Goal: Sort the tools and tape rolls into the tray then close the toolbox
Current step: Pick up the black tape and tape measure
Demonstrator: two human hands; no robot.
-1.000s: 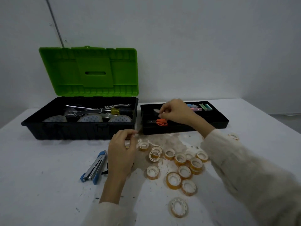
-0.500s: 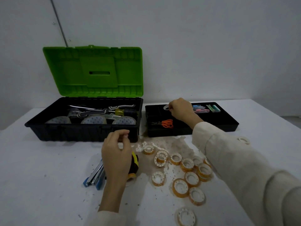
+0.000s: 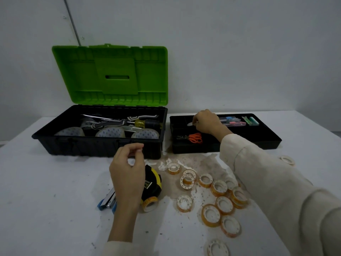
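- White tabletop (image 3: 46, 191), stained brown in front of the tray.
- Black plastic toolbox (image 3: 96, 146) at the back left, its green lid (image 3: 114, 74) propped upright. Holds three large clear tape rolls (image 3: 110, 132) along the front wall and a yellow-handled screwdriver (image 3: 140, 123) among other tools behind.
- Shallow black divided tray (image 3: 267, 139) just right of the toolbox. Holds orange-handled scissors (image 3: 193, 138) in a front-left compartment and small coloured pieces (image 3: 238, 121) at the back.
- Cream sleeve (image 3: 267, 182) crossing above the scattered rolls, hiding part of the tray's front.
- Right hand (image 3: 207, 121) over the tray's back-left part, pinching a small pale piece (image 3: 190, 124).
- Left hand (image 3: 127, 172) raised in front of the toolbox, fingers curled, thumb and forefinger tips close; cannot tell whether anything lies between them.
- Black-and-yellow tape measure (image 3: 154, 183) partly hidden behind the left hand.
- Blue-and-silver stapler (image 3: 108, 201) beside that wrist.
- Small amber tape rolls (image 3: 211, 215) strewn on the table in front of the tray, one (image 3: 287, 159) apart at the right.
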